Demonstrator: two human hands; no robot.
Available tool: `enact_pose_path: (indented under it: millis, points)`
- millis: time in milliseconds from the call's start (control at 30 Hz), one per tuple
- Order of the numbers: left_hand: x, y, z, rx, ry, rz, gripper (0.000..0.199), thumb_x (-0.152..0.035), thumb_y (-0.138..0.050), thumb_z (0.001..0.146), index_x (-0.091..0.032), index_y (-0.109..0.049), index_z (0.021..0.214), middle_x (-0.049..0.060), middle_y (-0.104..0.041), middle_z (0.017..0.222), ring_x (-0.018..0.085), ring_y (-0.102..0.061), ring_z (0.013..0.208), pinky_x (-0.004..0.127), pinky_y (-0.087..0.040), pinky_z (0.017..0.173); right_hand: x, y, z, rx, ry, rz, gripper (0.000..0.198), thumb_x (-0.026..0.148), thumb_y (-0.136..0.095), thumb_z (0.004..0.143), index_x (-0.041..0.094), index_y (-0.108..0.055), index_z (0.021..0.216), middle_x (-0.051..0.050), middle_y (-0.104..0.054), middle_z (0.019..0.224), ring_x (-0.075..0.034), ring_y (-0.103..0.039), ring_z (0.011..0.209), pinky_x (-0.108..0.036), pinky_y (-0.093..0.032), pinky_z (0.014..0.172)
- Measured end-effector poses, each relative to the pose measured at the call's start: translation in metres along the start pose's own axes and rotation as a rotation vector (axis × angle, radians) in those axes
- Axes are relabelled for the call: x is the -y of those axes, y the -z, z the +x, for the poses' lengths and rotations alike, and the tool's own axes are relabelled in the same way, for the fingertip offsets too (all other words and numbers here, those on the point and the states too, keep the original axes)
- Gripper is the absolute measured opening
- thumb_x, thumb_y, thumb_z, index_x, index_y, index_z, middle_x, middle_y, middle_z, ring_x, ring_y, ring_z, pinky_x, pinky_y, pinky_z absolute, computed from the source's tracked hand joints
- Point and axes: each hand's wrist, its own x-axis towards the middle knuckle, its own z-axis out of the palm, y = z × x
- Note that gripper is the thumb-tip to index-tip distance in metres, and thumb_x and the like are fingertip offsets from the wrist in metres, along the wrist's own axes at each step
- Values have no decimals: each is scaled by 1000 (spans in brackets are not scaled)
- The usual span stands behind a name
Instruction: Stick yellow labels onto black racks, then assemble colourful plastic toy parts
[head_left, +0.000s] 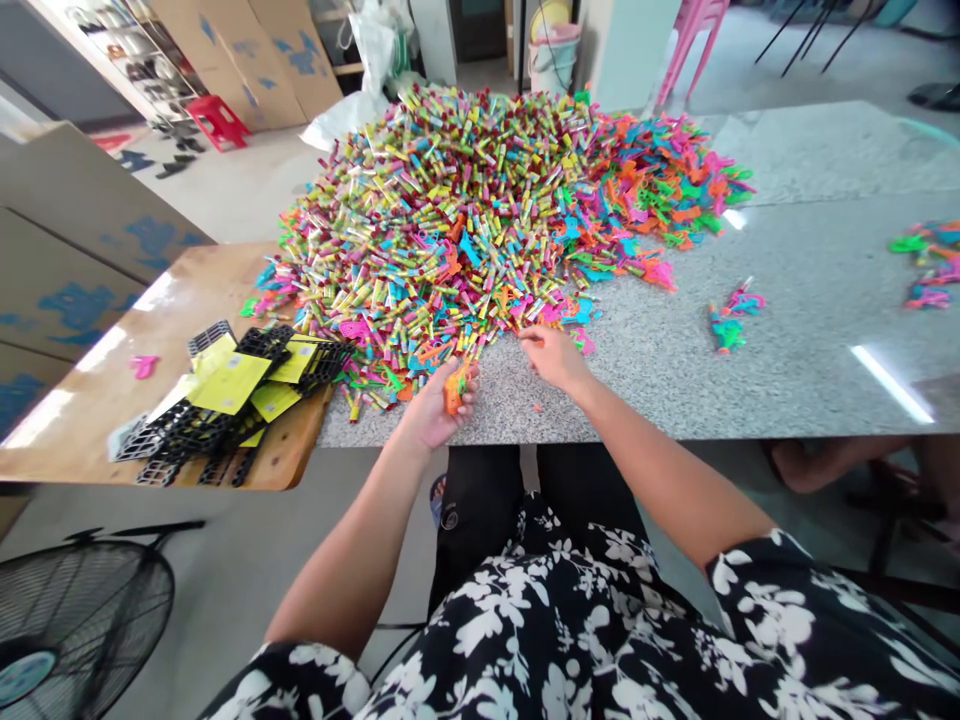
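Observation:
My left hand [436, 412] is closed around a small orange plastic toy gun [454, 390], with a bit of green showing beside it. It is just above the front edge of the table, palm up. My right hand [553, 357] reaches to the near edge of a large heap of small yellow-labelled tubes [450, 200]. Its thumb and fingertips are pinched together; what lies between them is too small to make out. Pink, blue and orange toy guns [652, 190] are mixed into the heap and gathered at its right side.
On the wooden board [285, 455] at left lie black plastic racks with yellow cards [229, 383] and a pink toy gun [144, 366]. Small toy clusters [727, 330] sit on the grey speckled tabletop [645, 380]. A fan [75, 620] stands lower left; another person's leg [825, 462] shows at right.

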Motion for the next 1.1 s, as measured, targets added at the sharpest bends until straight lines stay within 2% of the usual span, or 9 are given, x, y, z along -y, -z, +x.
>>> enact_pose_path:
  millis: [67,167,267,400,500,667,867,967,1100]
  points:
    - [-1,-1,0,-15,-28,-9,22,-32,-76,94,-14,-70,105,1,-61,74,9,-56,57,16,-47,47,15,-23,10,134,129,-369,32,19,-56,99,17,-74,125,-17,-70,134,-27,-72,107,-40,-58,96]
    - [-4,0,-2,-48,-58,-12,27,-41,-73,94,-15,-69,103,-2,-52,67,9,-50,51,16,-39,41,30,-43,27,220,173,-704,47,15,-45,103,15,-61,147,-24,-55,154,-33,-70,114,-45,-56,97]
    - [-10,4,-8,-68,-76,-40,36,-49,-58,96,-16,-69,104,-2,-47,64,10,-42,47,16,-24,34,35,-49,39,234,160,-793,49,18,-35,108,15,-56,152,-26,-54,153,-36,-69,115,-48,-55,96]
    - [-13,7,-11,-54,-81,-23,19,-31,-61,87,-17,-67,98,-1,-48,65,9,-44,49,16,-25,35,33,-47,42,242,168,-809,51,20,-31,110,15,-58,152,-26,-54,152,-39,-69,116,-52,-53,98]
    - [-7,7,-7,-57,-158,26,15,-22,-75,81,-18,-63,90,-2,-55,67,9,-51,52,17,-37,41,31,-42,42,254,204,-860,49,19,-34,108,14,-57,151,-26,-53,152,-38,-69,114,-49,-55,95]
    - [7,4,3,-110,-389,124,29,-27,-87,81,-20,-65,97,2,-76,93,15,-73,75,28,-61,66,31,-34,41,364,347,-893,47,16,-42,104,13,-58,148,-23,-60,144,-37,-69,115,-47,-56,94]
    - [12,0,9,-217,-562,256,42,-37,-91,78,-20,-64,105,1,-75,87,17,-74,75,27,-58,65,26,-34,24,216,277,-636,27,18,-57,98,13,-70,121,-23,-61,144,-35,-66,122,-44,-55,99]
    - [13,-2,13,-285,-625,248,40,-37,-89,76,-21,-63,101,1,-75,88,17,-74,76,26,-58,65,21,-38,1,175,167,-131,21,26,-61,97,18,-66,115,-12,-75,119,-23,-71,94,-36,-58,83]
    - [14,-4,17,-259,-634,265,36,-38,-88,75,-21,-64,96,2,-75,92,17,-74,83,25,-58,65,19,-39,-29,321,24,489,28,39,-62,95,21,-64,116,-2,-76,91,-14,-57,58,-27,-50,52]
